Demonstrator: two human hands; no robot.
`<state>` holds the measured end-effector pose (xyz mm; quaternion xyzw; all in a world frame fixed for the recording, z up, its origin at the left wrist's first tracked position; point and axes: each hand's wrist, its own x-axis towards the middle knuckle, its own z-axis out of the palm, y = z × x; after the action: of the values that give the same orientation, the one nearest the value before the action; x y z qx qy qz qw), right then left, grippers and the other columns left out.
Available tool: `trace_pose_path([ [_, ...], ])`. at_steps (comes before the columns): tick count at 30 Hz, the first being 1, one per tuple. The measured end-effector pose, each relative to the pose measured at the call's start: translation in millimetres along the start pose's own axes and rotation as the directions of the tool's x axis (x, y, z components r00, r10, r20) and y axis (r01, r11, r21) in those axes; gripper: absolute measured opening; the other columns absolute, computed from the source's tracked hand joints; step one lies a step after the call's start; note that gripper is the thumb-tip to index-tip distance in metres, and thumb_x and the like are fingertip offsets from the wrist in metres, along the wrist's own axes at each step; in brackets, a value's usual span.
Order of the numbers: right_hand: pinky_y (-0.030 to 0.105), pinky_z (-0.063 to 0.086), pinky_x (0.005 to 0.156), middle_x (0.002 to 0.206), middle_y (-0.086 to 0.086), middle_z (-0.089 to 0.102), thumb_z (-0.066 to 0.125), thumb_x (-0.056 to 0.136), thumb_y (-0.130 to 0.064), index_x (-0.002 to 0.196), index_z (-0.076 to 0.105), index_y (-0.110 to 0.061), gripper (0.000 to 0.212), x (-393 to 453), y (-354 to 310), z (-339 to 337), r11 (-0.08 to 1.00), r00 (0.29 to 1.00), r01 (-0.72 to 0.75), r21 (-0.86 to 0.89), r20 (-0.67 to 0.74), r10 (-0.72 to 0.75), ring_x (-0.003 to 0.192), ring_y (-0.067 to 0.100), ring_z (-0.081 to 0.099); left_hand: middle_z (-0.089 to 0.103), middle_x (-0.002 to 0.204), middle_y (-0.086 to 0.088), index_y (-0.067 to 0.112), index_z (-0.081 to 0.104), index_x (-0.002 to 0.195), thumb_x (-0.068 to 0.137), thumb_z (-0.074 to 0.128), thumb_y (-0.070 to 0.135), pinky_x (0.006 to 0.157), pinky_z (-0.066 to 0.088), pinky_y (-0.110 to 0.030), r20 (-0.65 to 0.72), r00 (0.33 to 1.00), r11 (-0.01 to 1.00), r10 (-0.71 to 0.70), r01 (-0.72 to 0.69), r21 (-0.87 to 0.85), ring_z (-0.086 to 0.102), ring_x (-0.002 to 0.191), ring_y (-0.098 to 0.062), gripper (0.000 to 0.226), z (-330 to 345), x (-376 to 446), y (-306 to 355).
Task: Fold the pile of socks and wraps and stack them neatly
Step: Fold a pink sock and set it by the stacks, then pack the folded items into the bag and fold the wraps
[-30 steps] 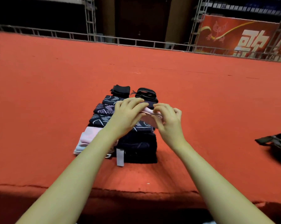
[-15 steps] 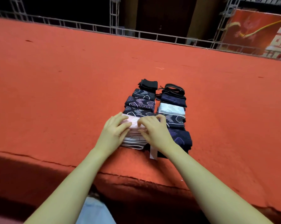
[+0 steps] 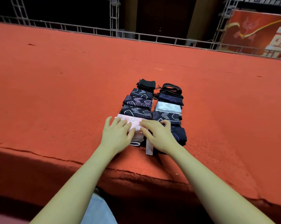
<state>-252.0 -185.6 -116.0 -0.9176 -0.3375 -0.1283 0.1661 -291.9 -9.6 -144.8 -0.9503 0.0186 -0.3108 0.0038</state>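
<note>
Red platform [image 3: 71, 88]; folded socks [image 3: 137, 101] in rows

Pink sock [image 3: 131, 122] near end hid by both hands; banner [image 3: 256, 31] cut at rt edge.

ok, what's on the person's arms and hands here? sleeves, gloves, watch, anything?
Nothing worn that shows. The left hand and right hand are bare, with no gloves, rings or watch visible. Both forearms are bare up to the frame edge, so no sleeves show. A bit of light blue denim shows between the arms.
</note>
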Motion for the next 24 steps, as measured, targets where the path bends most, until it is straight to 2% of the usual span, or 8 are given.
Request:
trace_pose_path([
  [3,0.028,0.016,0.081,0.120,-0.011,0.062,0.030,0.093,-0.042,0.117,0.061,-0.025,0.043,-10.1,14.2,-9.5,0.995,0.956,-0.080,0.063,-0.279,0.094,0.112,0.012,0.054,0.067,0.070,-0.007,0.010,0.068,0.066,0.087,0.037,0.039,0.073,0.042,-0.039,0.017,0.999,0.999,-0.036,0.036,0.014,0.063,0.070,-0.029,0.048,-8.1,13.6,15.9],
  [5,0.030,0.020,0.082,0.114,-0.002,0.064,0.042,0.094,-0.033,0.114,0.061,-0.018,0.032,-14.3,33.2,-18.3,0.971,0.890,-0.213,0.107,-0.388,0.238,0.108,0.021,0.056,0.065,0.073,-0.007,0.010,0.066,0.071,0.085,0.037,0.038,0.067,0.046,-0.038,0.017,1.000,1.000,-0.026,0.026,-0.011,0.062,0.071,-0.029,0.043,-12.1,22.7,29.7],
  [6,0.032,0.023,0.084,0.114,0.002,0.063,0.046,0.096,-0.030,0.115,0.060,-0.015,0.028,-16.5,43.8,-21.6,0.948,0.860,-0.291,0.131,-0.398,0.320,0.108,0.024,0.055,0.065,0.077,-0.006,0.010,0.066,0.075,0.085,0.038,0.038,0.067,0.046,-0.038,0.002,1.000,1.000,0.000,0.000,-0.031,0.062,0.073,-0.029,0.041,-13.0,27.1,37.5],
  [9,0.035,0.024,0.091,0.119,0.005,0.059,0.048,0.096,-0.033,0.119,0.054,-0.013,0.031,-20.3,69.3,-26.1,0.851,0.797,-0.497,0.173,-0.296,0.526,0.112,0.026,0.052,0.065,0.085,-0.004,0.011,0.066,0.082,0.086,0.039,0.036,0.076,0.037,-0.036,-0.063,0.990,0.988,0.128,-0.133,-0.077,0.062,0.081,-0.027,0.037,-11.4,40.5,62.4],
  [13,0.034,0.023,0.091,0.120,0.000,0.060,0.051,0.093,-0.041,0.121,0.049,-0.016,0.038,-26.5,83.5,-14.7,0.799,0.788,-0.569,0.195,-0.150,0.598,0.114,0.021,0.054,0.066,0.085,-0.002,0.013,0.069,0.083,0.083,0.038,0.034,0.086,0.031,-0.039,-0.009,0.947,0.947,0.320,-0.320,0.028,0.062,0.088,-0.026,0.037,5.1,48.7,92.5],
  [17,0.032,0.022,0.089,0.125,-0.001,0.055,0.060,0.089,-0.041,0.126,0.041,-0.015,0.049,-40.0,85.5,-2.8,0.776,0.771,-0.567,0.274,-0.153,0.618,0.117,0.019,0.051,0.066,0.080,-0.005,0.011,0.070,0.083,0.081,0.040,0.029,0.089,0.032,-0.042,0.052,0.941,0.939,0.335,-0.338,0.064,0.062,0.087,-0.028,0.035,21.6,39.8,104.1],
  [20,0.030,0.019,0.089,0.128,0.001,0.055,0.057,0.091,-0.041,0.131,0.038,-0.014,0.052,-43.6,85.1,5.2,0.739,0.756,-0.605,0.295,-0.076,0.650,0.121,0.020,0.049,0.065,0.075,-0.006,0.009,0.070,0.084,0.082,0.040,0.028,0.087,0.033,-0.042,0.057,0.939,0.939,0.340,-0.342,0.035,0.062,0.079,-0.029,0.035,26.1,30.8,105.3],
  [24,0.029,0.020,0.093,0.140,0.005,0.043,0.052,0.095,-0.035,0.140,0.033,-0.012,0.055,-50.4,80.4,9.1,0.764,0.789,-0.573,0.296,-0.052,0.612,0.131,0.018,0.037,0.067,0.083,-0.011,0.004,0.070,0.090,0.083,0.038,0.029,0.082,0.035,-0.042,0.102,0.945,0.950,0.312,-0.311,-0.026,0.063,0.083,-0.031,0.041,25.8,22.0,108.2],
])
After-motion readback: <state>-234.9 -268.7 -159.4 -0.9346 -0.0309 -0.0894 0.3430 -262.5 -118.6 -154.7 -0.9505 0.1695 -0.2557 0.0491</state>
